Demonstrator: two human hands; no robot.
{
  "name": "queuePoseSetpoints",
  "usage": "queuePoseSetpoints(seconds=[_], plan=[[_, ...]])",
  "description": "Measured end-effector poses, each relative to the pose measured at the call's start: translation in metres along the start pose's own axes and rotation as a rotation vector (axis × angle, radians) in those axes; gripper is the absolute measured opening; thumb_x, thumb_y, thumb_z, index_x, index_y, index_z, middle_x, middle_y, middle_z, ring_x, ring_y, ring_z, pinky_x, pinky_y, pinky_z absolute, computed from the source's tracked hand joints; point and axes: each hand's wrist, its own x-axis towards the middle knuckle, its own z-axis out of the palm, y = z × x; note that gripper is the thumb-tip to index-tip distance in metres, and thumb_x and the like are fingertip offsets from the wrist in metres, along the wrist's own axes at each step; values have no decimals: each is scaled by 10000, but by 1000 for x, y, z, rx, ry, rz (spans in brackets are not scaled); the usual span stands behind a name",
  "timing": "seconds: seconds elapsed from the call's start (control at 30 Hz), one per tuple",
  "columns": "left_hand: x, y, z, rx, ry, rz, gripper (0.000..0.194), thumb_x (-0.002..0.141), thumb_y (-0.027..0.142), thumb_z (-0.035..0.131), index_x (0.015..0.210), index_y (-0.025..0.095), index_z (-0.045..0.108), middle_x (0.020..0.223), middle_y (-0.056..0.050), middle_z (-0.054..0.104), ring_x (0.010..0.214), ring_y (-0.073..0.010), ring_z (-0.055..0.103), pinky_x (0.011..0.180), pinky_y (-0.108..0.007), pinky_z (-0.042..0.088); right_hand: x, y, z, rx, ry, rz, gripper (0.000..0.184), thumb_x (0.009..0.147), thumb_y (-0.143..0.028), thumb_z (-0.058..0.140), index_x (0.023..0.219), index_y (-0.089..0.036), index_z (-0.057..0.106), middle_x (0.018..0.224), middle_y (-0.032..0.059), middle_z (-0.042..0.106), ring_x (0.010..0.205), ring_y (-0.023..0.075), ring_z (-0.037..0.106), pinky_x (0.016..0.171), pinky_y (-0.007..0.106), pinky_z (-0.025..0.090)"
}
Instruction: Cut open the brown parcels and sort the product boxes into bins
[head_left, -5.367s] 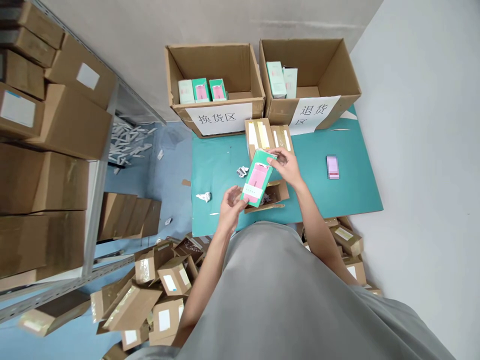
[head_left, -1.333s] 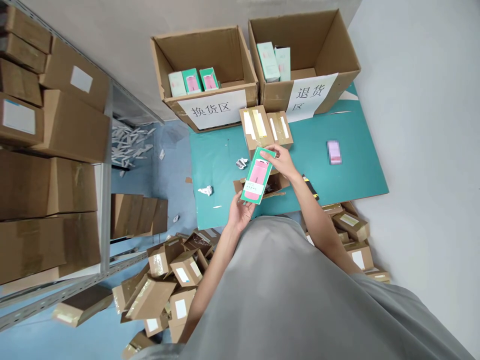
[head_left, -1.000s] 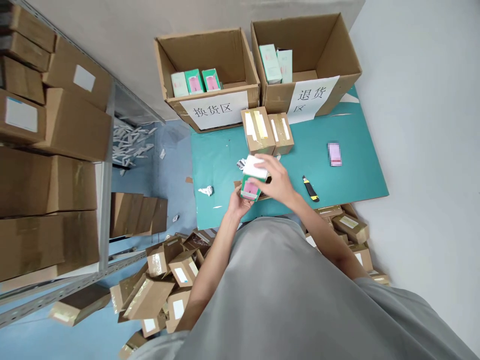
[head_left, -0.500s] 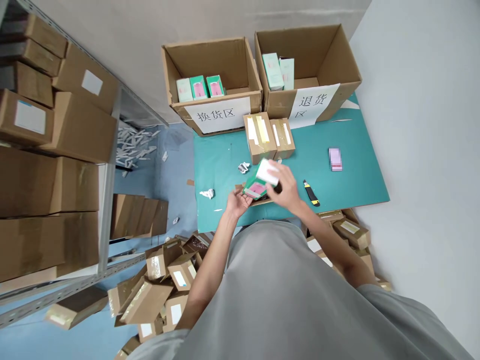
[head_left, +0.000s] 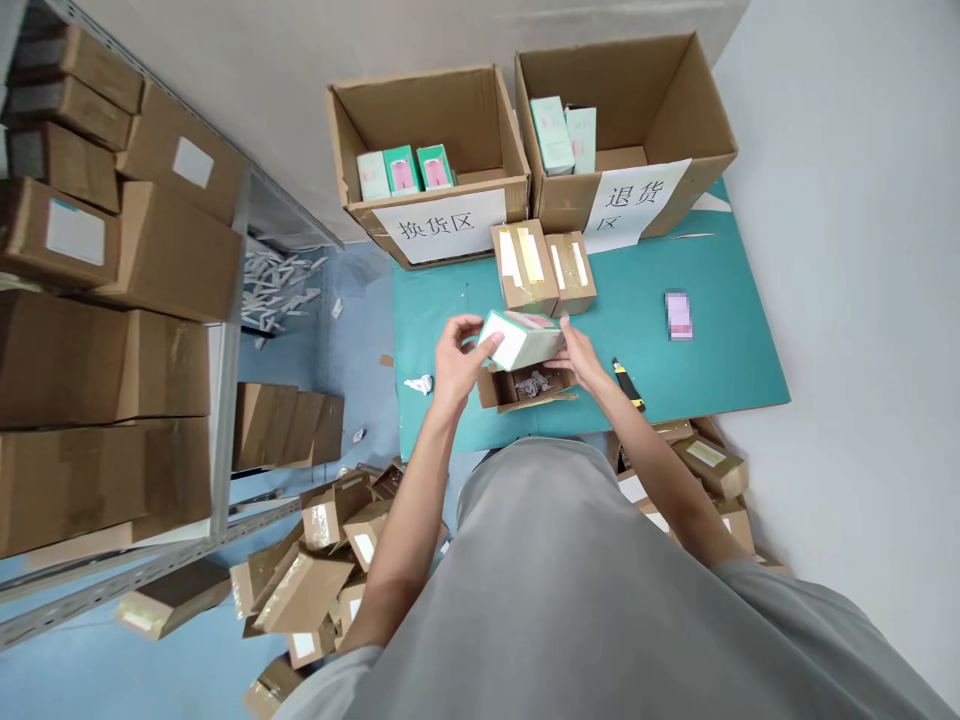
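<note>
The green-edged box [head_left: 528, 346] has swung round, its opposite ends now held by left fingers [head_left: 466, 322] and right fingers [head_left: 572, 340].

A plain grey shirt [head_left: 570, 580] hangs loose in broad, soft folds, its short sleeves [head_left: 765, 595] of the same grey leaving forearms [head_left: 410, 490] and hands [head_left: 454, 365] bare.
</note>
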Motion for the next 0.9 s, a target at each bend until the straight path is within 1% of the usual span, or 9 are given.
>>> queuePoseSetpoints(seconds=[0.07,0.13,0.2,0.3,0.43,0.53,0.63,0.8,0.9], plan=[[26,20,6,33,-86,84,482,827,483,961,1143,194,739,1171,-74,770,1076,-214,711,939,-356,578,-18,3,13,77,-108,169,616,1103,-769,537,1225,-192,713,1036,126,830,784,223,817,668,325,712],[54,33,15,62,-145,122,359,873,330,895,1165,171,759,1184,-74,775,1072,-208,704,1002,-400,576,-37,6,27,173,-210,333,699,1125,-788,443,1242,-159,725,994,156,840,748,234,829,626,302,697],[78,36,26,97,-155,30,218,903,184,801,1118,159,773,1118,-53,775,984,-176,677,1038,-422,570,-54,8,38,287,-290,463,756,1148,-771,362,1251,-120,731,974,177,845,749,237,837,612,285,690],[99,22,38,123,-128,-178,122,925,117,691,993,163,781,941,-19,742,819,-151,607,981,-411,582,-75,11,47,446,-333,586,792,1183,-712,291,1266,-59,731,994,207,851,767,222,840,620,253,685],[100,-9,43,126,-114,-271,80,926,215,711,871,209,769,919,-32,769,844,-203,643,943,-415,593,-85,15,46,541,-298,667,823,1176,-721,329,1343,-13,715,1053,245,855,805,225,844,632,242,688],[95,-23,40,88,-105,-278,100,888,254,705,937,212,781,997,-51,804,915,-230,695,943,-413,597,-86,15,38,529,-267,678,788,1175,-701,391,1386,-8,701,1100,246,853,868,246,861,658,257,698],[86,-24,30,10,-95,-243,318,865,333,698,1141,196,776,1119,-73,820,1067,-244,743,1004,-398,595,-82,11,30,511,-226,633,735,1179,-671,424,1400,-25,696,1205,254,834,985,273,874,719,278,709],[54,-14,5,-103,-124,-214,566,854,558,819,1297,215,745,1417,-127,770,1331,-315,707,1157,-446,546,-57,-2,8,470,-94,435,580,1134,-676,550,1447,-207,684,1431,178,777,1157,287,850,1003,419,698],[31,-14,-4,-73,-218,-210,621,821,624,902,1275,231,746,1413,-131,766,1371,-341,683,1162,-465,556,-28,-13,-6,460,-6,276,452,1030,-629,739,1342,-304,702,1462,99,770,1178,276,833,1060,468,674]])
